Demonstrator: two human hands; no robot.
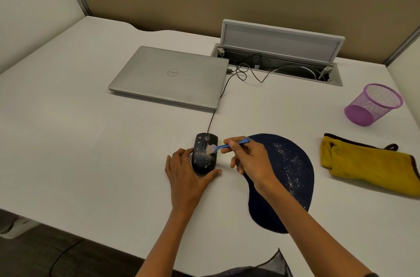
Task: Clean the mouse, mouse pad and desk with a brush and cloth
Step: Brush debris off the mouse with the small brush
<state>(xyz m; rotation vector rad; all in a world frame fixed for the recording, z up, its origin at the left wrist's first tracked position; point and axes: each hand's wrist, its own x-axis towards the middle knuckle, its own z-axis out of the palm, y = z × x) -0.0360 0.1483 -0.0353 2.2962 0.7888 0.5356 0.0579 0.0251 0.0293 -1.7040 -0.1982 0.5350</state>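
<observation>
1. Hidden or cut off: the yellow cloth [368, 166] at the right of the frame runs past the right edge. The right forearm covers part of the dark blue mouse pad [293, 172] at lower centre. Both arms leave the frame at the bottom.
2. The left hand [186, 174] cups the black wired mouse [204, 156] just left of the pad, fingers curled round its left side and thumb at its near end. The mouse stands on the white desk [91, 140].
3. The right hand [247, 158] pinches a small blue brush [229, 145], its pale bristles touching the top of the mouse. White specks lie on the mouse and pad.
4. Containers: a purple mesh cup [373, 104] stands at the right; nothing shows inside. An open cable tray [277, 65] at upper centre holds cables and sockets.
5. Writing: the closed silver laptop [170, 76] at centre bears a round "DELL" logo, seen upside down. The mouse cable [223, 89] runs up along its right side.
</observation>
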